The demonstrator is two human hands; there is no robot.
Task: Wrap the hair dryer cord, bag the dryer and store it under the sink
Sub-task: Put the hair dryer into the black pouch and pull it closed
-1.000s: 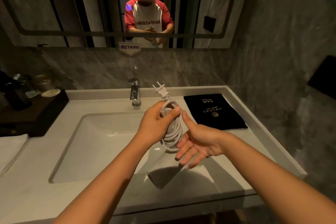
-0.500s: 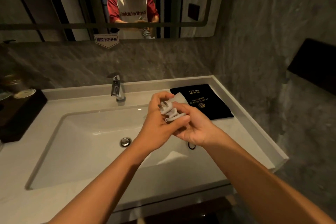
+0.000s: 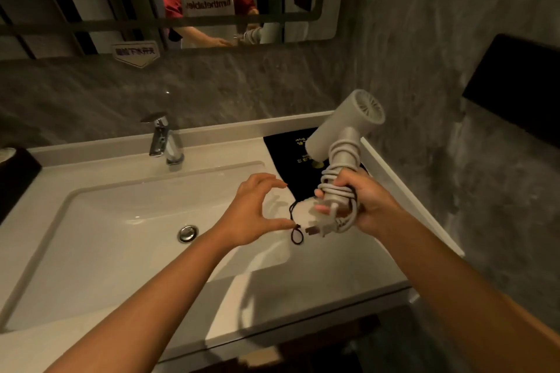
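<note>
My right hand (image 3: 371, 206) grips the handle of a white hair dryer (image 3: 348, 127), held upright above the counter's right side. Its white cord (image 3: 341, 191) is coiled around the handle, and the plug (image 3: 321, 228) sticks out to the left below my fingers. My left hand (image 3: 257, 212) hovers over the basin, thumb and fingers curved apart, holding nothing; the thumb tip is close to the drawstring loop (image 3: 297, 235). A flat black bag (image 3: 291, 154) with gold print lies on the counter behind the dryer, partly hidden by it.
The white basin (image 3: 100, 239) with its drain (image 3: 188, 233) fills the left and middle. A chrome tap (image 3: 163, 142) stands behind it. A dark tray (image 3: 15, 172) sits at far left. A grey wall (image 3: 454, 130) closes off the right, and a mirror (image 3: 75, 9) hangs above.
The view has shifted left and down. The dryer has come up into plain sight in my right hand with the cord wound on its handle, and my left hand has let go of the cord.
</note>
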